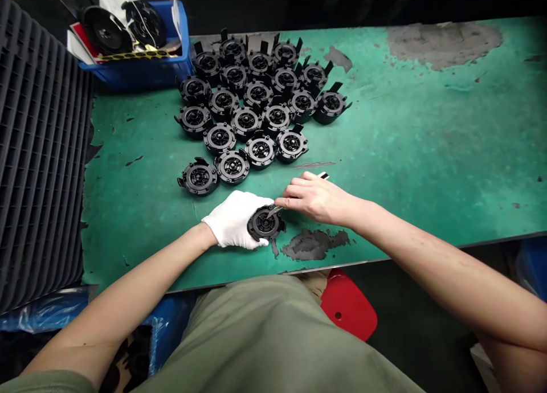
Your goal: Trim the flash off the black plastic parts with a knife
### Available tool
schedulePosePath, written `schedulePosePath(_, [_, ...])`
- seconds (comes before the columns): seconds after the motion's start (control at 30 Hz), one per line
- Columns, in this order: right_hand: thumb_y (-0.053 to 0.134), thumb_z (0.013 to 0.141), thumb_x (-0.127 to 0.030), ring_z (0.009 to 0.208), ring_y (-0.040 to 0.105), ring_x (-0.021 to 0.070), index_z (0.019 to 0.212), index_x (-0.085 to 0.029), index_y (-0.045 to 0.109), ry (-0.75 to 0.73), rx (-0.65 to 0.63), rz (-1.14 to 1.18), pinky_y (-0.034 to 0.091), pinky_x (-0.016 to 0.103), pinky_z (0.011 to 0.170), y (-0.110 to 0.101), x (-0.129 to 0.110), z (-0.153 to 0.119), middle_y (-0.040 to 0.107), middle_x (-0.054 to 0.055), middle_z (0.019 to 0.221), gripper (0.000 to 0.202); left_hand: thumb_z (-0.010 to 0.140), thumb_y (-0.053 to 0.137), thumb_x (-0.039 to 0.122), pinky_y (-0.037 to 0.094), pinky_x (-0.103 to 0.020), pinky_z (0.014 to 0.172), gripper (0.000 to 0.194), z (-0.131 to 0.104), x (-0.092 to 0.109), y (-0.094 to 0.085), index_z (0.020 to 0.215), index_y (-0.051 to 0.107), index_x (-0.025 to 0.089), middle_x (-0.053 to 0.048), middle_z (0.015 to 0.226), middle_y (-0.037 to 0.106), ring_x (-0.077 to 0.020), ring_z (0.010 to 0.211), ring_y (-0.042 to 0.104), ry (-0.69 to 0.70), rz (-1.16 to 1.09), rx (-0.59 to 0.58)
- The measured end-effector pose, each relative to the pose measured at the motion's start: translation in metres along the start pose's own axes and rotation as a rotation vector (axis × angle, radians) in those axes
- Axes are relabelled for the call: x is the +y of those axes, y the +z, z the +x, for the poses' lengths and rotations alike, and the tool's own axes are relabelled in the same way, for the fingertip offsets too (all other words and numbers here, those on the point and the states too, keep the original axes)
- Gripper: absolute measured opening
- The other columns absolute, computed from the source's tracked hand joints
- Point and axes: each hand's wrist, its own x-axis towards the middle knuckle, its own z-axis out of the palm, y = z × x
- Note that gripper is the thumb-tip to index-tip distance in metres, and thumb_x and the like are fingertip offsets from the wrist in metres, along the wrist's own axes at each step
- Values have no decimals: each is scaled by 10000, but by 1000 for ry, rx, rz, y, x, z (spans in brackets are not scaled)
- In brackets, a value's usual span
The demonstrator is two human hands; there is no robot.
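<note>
Open passage runs across the right of the green tabletop (448, 136), while clustered black round parts (257, 93) obstruct the far middle, a blue bin (137, 74) the far left, and a ridged dark stack (38, 154) the left side.

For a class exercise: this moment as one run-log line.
left hand: gloved, gripping black round part; right hand: bare, holding slim tool, tip at part; green table: similar parts beyond
</note>
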Motion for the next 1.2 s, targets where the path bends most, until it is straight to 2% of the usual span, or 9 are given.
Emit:
schedulePosePath(0.27, [374, 1137, -157, 838, 499, 214, 1376, -155, 668, -218, -29, -67, 288, 379, 749, -10, 20, 13, 635, 63, 906, 379, 680, 822, 642, 527, -419, 794, 558, 2, 1, 0, 1033, 660, 241, -67, 959, 777, -350, 888, 764, -36, 52, -35])
schedulePosePath(0.57, [360, 1153, -165, 878, 540, 216, 1351, -185, 676, -391, -146, -140, 311, 383, 741, -26, 34, 36, 669, 57, 954, 373, 670, 840, 602, 537, -426, 812, 582, 0, -3, 2, 1083, 679, 225, -71, 971, 780, -346, 892, 764, -16, 27, -6])
schedulePosePath(0.73, [324, 1169, -188, 891, 546, 214, 1331, -206, 689, -440, -199, -155, 323, 387, 747, -29, 39, 42, 664, 46, 962, 400, 673, 834, 629, 542, -421, 820, 600, -1, -6, 5, 1092, 683, 226, -79, 983, 782, -340, 902, 767, 1, 10, 10])
schedulePosePath(0.93, [348, 1168, -182, 882, 549, 207, 1293, -195, 710, -489, -167, -152, 323, 379, 743, -31, 41, 47, 652, 43, 938, 383, 670, 835, 599, 508, -398, 757, 550, 2, -5, 2, 1043, 669, 231, -57, 939, 767, -315, 854, 753, 12, 6, 1])
schedulePosePath(1.07, [298, 1181, -195, 896, 556, 204, 1306, -209, 707, -513, -223, -145, 335, 379, 758, -35, 43, 53, 657, 38, 947, 428, 675, 828, 571, 493, -397, 739, 488, 3, -4, 1, 990, 667, 235, -49, 906, 762, -311, 843, 752, 7, 19, -14])
schedulePosePath(1.2, [295, 1179, -194, 923, 565, 204, 1333, -222, 697, -534, -286, -148, 358, 386, 772, -38, 46, 58, 665, 42, 967, 432, 674, 829, 587, 500, -404, 769, 533, 2, -4, 2, 1038, 670, 232, -60, 949, 772, -322, 871, 754, 19, 16, 2])
